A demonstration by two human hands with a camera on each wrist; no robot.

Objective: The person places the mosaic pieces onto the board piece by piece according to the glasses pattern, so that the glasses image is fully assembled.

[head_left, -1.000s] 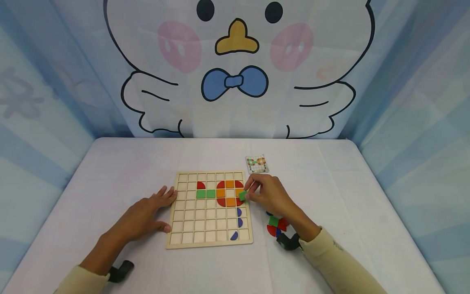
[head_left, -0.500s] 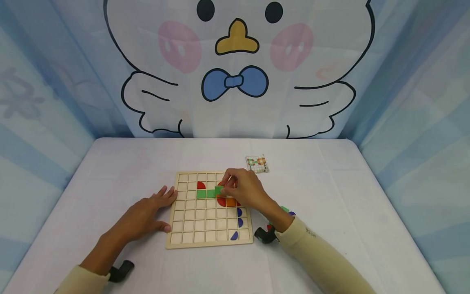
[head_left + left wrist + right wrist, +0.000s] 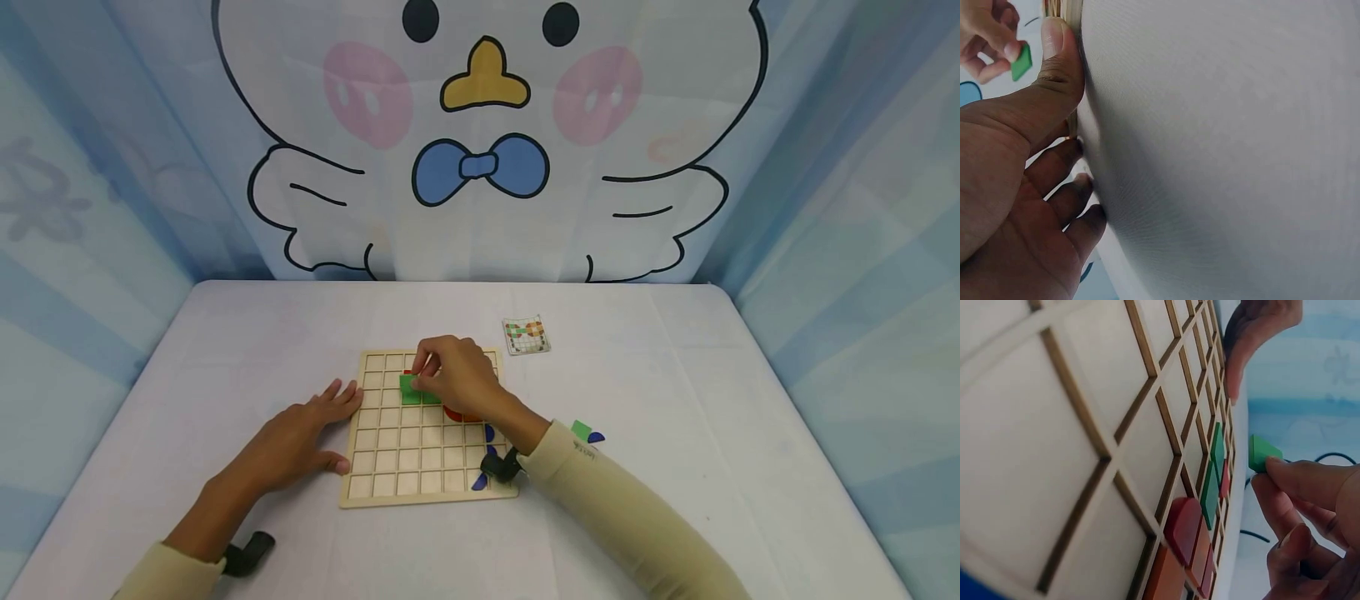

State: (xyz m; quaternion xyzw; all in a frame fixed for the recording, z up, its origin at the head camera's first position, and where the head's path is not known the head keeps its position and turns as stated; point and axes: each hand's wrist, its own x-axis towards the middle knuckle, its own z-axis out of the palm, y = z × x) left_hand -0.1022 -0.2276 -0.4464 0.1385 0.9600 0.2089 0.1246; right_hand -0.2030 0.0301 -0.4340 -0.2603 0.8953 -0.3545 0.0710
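A wooden grid board (image 3: 393, 458) lies on the table. My left hand (image 3: 303, 433) rests at its left edge, fingers extended and thumb touching the side. Above the upper part of the grid, my right hand (image 3: 465, 379) pinches a green square tile (image 3: 1261, 453) between thumb and fingers. The right wrist view shows that tile raised off the board, near two green tiles (image 3: 1210, 494) set in cells and a small red tile (image 3: 1224, 478). Closer in that view sit a dark red rounded tile (image 3: 1184, 528) and an orange tile (image 3: 1163, 575). In the head view the right hand covers most of these.
Blue pieces (image 3: 479, 482) lie along the board's right side, partly behind the black wrist camera (image 3: 501, 465). A patterned card (image 3: 527, 335) lies beyond the top right corner. Right of the board are a loose green tile (image 3: 581, 430) and a blue half-round piece (image 3: 596, 437).
My right hand has carried the green tile leftward across the board, from the right edge to above the green tiles. The left hand has stayed in place.
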